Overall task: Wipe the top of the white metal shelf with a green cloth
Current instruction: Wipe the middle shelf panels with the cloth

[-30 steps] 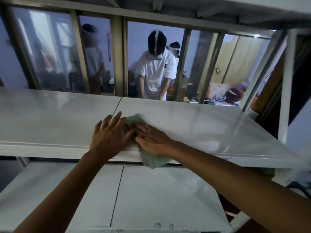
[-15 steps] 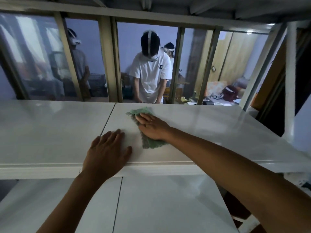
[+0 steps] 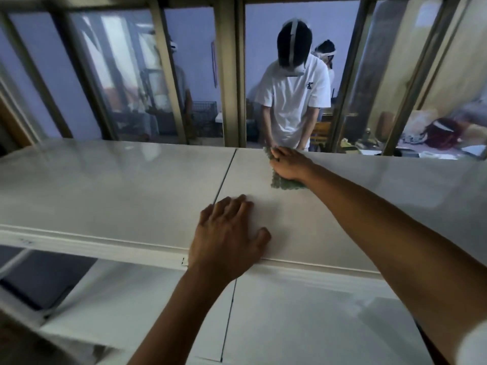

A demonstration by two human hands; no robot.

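The white metal shelf [image 3: 118, 185] spans the view, its top made of two panels meeting at a dark seam [image 3: 224, 177], with a glazed partition [image 3: 229, 75] right behind its far edge and a person in a white T-shirt [image 3: 292, 101] standing beyond the glass. The left hand [image 3: 226, 235] lies flat with fingers spread at the near edge, just right of the seam, holding nothing. The right hand [image 3: 288, 163] presses the green cloth [image 3: 283, 181] against the far edge with fingers bent over it, and bare shelf top stretches wide to either side.
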